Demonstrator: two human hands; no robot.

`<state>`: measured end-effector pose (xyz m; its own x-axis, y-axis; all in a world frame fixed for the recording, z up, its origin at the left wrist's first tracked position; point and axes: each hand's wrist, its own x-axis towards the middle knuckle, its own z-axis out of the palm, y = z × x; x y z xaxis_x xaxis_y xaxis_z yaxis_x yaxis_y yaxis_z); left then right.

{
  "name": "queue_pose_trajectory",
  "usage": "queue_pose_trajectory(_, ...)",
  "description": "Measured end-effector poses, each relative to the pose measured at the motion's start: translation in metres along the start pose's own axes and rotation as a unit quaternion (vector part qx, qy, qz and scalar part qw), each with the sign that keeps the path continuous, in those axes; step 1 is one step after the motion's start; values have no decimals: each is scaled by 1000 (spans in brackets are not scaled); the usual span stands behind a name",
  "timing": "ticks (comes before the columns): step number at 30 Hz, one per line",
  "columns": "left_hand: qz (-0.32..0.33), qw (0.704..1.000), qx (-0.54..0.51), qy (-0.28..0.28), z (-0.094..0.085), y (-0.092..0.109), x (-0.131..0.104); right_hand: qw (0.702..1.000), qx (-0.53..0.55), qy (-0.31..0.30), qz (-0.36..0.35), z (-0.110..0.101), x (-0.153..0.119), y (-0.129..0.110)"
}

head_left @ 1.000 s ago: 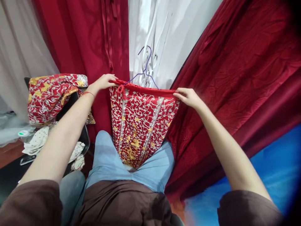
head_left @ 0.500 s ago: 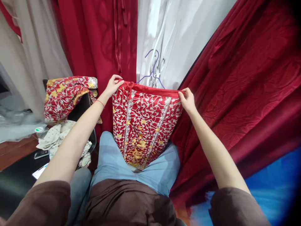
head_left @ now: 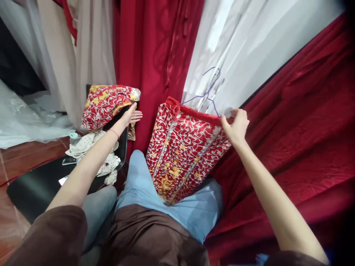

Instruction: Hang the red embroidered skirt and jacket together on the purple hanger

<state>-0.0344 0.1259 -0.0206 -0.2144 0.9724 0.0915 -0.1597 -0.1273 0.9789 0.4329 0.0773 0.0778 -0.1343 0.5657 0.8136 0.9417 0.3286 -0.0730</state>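
Note:
A red embroidered skirt (head_left: 185, 147) with silver and gold patterns hangs from a purple wire hanger (head_left: 206, 96) over my lap. My right hand (head_left: 235, 125) pinches the skirt's waistband at its right corner. My left hand (head_left: 131, 116) is off the skirt, fingers spread, reaching toward a second red embroidered garment (head_left: 107, 103) draped over a black chair (head_left: 122, 140) on the left. That hand touches or nearly touches the chair's edge.
Red curtains (head_left: 155, 48) and white fabric (head_left: 244, 48) hang behind. A large dark red cloth (head_left: 299, 129) fills the right. White patterned cloth (head_left: 88, 147) lies on the chair, a phone (head_left: 68, 161) sits on a black mat (head_left: 33, 188), and white tulle (head_left: 24, 122) lies far left.
My left hand has let go of the skirt's left corner and moved left toward the garment on the chair. The skirt now hangs tilted, held by my right hand. The view has swung right.

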Motion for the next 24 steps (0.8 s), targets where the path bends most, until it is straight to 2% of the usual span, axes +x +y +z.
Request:
queue_pose_trajectory(2,-42,999,-32,-11,-27,-11,-12,999,-9,21,-29,9,6,-47)
queue_pose_trajectory(3,-64,997,-43,-19,-38,-17,-16,998,-2,1,-55,17,11,-74)
queue_pose_trajectory(5,-99,992,-72,-38,-56,-27,-23,984,24,-119,-132,38,24,-132)
queue_pose_trajectory(7,-101,987,-121,-33,-71,-38,-26,938,32,-271,-212,63,38,-193)
queue_pose_trajectory(8,-88,984,-154,-13,-79,-43,-26,917,18,-317,-240,77,44,-224)
queue_pose_trajectory(9,-71,979,-188,16,-85,-48,-26,906,-4,-336,-258,91,48,-254)
queue_pose_trajectory(12,-14,952,-284,110,-99,-61,-18,901,-55,-283,-324,129,50,-342)
queue_pose_trajectory(15,45,908,-380,171,-98,-67,-4,884,-68,-210,-412,159,42,-413)
queue_pose_trajectory(17,81,884,-422,186,-95,-65,4,865,-69,-196,-456,174,38,-446)
queue_pose_trajectory(19,111,871,-433,205,-92,-59,10,862,-66,-203,-459,187,37,-463)
queue_pose_trajectory(21,144,864,-419,241,-93,-51,12,876,-55,-220,-425,198,37,-469)
queue_pose_trajectory(24,219,863,-358,281,-98,-38,12,895,-28,-231,-381,204,40,-465)
